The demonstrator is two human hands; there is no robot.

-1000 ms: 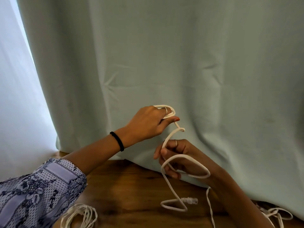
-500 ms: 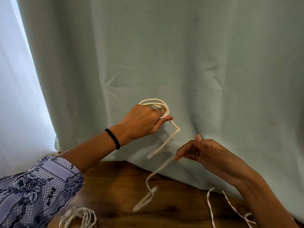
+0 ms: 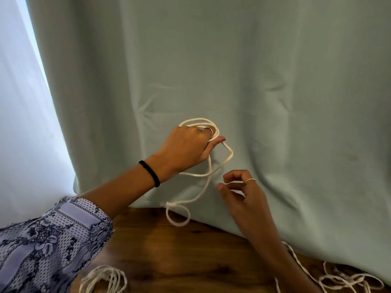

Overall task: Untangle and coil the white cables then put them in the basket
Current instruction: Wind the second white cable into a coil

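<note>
My left hand (image 3: 186,148) is raised in front of the curtain, shut on a small coil of white cable (image 3: 200,123) wound around its fingers. From that coil a loose length of the white cable (image 3: 208,176) hangs down in loops, and its end with a white plug (image 3: 169,204) dangles just above the wooden table. My right hand (image 3: 241,193) hovers below and right of the left, fingers curled apart, holding nothing, close to the hanging length. No basket is in view.
A coiled white cable (image 3: 105,279) lies on the wooden table (image 3: 179,256) at the bottom left. A tangle of white cables (image 3: 347,281) lies at the bottom right by the curtain's hem. A pale green curtain (image 3: 254,81) hangs right behind the table.
My right hand let go of the cable loop and now hovers open beside it. The free end has swung left and risen off the table, and the coil on my left hand has grown.
</note>
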